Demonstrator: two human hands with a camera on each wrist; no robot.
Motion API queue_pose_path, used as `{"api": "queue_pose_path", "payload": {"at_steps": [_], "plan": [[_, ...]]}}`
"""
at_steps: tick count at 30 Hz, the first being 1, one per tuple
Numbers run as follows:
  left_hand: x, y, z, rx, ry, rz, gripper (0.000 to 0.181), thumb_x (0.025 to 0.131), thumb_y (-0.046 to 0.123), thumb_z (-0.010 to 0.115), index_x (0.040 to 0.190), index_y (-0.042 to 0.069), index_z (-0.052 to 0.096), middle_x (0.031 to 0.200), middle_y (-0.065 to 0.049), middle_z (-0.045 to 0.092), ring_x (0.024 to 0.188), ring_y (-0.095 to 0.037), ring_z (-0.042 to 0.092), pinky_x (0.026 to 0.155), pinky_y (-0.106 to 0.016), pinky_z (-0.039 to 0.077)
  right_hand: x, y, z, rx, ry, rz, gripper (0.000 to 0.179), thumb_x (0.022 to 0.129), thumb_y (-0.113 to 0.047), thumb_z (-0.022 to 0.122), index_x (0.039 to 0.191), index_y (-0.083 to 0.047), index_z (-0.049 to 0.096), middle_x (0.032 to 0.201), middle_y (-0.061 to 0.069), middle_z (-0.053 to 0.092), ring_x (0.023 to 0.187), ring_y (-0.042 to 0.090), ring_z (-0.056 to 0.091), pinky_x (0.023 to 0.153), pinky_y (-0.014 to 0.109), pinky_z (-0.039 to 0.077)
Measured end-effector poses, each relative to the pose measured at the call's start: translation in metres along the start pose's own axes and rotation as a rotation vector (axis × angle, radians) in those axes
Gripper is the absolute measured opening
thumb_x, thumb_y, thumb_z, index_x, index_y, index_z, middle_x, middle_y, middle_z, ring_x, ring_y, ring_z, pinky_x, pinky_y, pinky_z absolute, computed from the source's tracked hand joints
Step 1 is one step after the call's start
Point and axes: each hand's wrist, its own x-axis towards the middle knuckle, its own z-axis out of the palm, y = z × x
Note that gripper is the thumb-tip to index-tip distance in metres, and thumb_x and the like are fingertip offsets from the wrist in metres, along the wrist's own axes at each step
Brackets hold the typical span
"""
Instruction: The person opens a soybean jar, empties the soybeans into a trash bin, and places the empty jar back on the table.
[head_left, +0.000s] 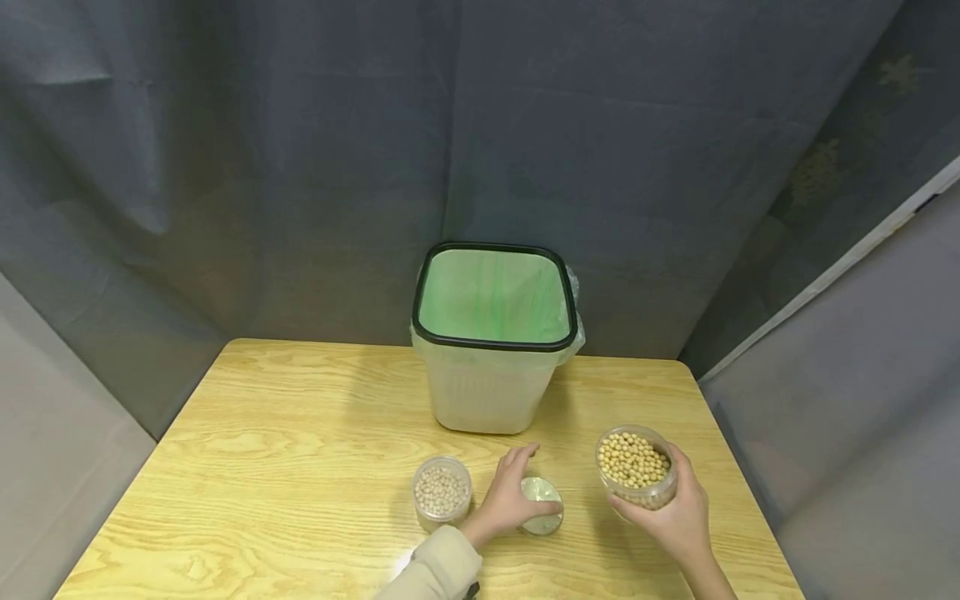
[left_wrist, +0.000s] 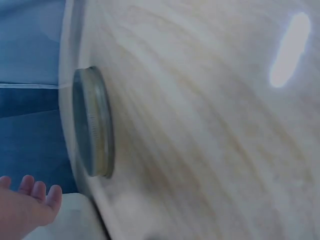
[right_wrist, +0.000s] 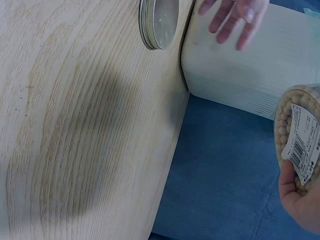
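Observation:
My right hand [head_left: 681,515] grips a clear round jar [head_left: 651,498] of yellow soybeans [head_left: 632,460], uncovered and held above the table's right side. In the right wrist view, its thumb presses near a white barcode label [right_wrist: 303,142] on the jar. My left hand [head_left: 504,500] has its fingers spread over a round metal jar lid [head_left: 538,525] lying on the table, its thumb crossing above the lid. The left wrist view has the lid's ribbed edge [left_wrist: 99,122] apart from the fingers. Left of this hand stands a second clear jar [head_left: 441,493], filled with pale beans.
A whitish bin [head_left: 483,396] with a black rim and a green liner [head_left: 491,292] stands at the table's back edge. Wood-grain tabletop [head_left: 285,467] extends to the left. Dark grey cloth [head_left: 337,167] hangs behind, with pale panels at both sides.

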Motion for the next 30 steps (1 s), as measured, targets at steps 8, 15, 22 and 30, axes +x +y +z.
{"api": "queue_pose_path", "payload": {"at_steps": [8, 15, 22, 30], "plan": [[0.002, 0.020, -0.016, -0.091, 0.090, 0.115, 0.088, 0.068, 0.035, 0.079, 0.139, 0.011, 0.032, 0.130, -0.005, 0.042, 0.118, -0.024, 0.040, 0.097, -0.039, 0.037, 0.000, 0.000, -0.001, 0.005, 0.003, -0.002, 0.094, 0.049, -0.006, 0.087, 0.128, 0.006, 0.037, 0.121, 0.028, 0.046, 0.106, 0.045, 0.046, 0.082, 0.062, 0.038], [0.006, 0.035, -0.031, -0.106, 0.169, 0.208, 0.086, 0.066, 0.031, 0.081, 0.136, 0.009, 0.036, 0.125, -0.004, 0.046, 0.112, -0.026, 0.045, 0.092, -0.033, 0.039, -0.001, 0.000, -0.003, 0.003, -0.002, 0.016, 0.095, 0.051, -0.008, 0.087, 0.129, 0.006, 0.036, 0.123, 0.027, 0.045, 0.108, 0.045, 0.045, 0.082, 0.062, 0.038], [0.006, 0.051, -0.048, -0.115, 0.199, 0.264, 0.084, 0.066, 0.029, 0.080, 0.134, 0.004, 0.038, 0.126, -0.010, 0.046, 0.112, -0.027, 0.046, 0.092, -0.037, 0.040, 0.000, -0.001, -0.003, 0.002, -0.006, 0.020, 0.095, 0.051, -0.010, 0.088, 0.129, 0.004, 0.037, 0.123, 0.026, 0.046, 0.107, 0.043, 0.046, 0.081, 0.061, 0.039], [0.005, 0.069, -0.068, -0.131, 0.244, 0.317, 0.077, 0.066, 0.023, 0.081, 0.132, 0.011, 0.043, 0.123, -0.004, 0.048, 0.111, -0.019, 0.046, 0.091, -0.036, 0.041, -0.002, 0.001, -0.002, 0.003, 0.000, 0.005, 0.094, 0.051, -0.009, 0.088, 0.129, 0.005, 0.037, 0.121, 0.026, 0.047, 0.105, 0.042, 0.048, 0.079, 0.060, 0.040]]}}
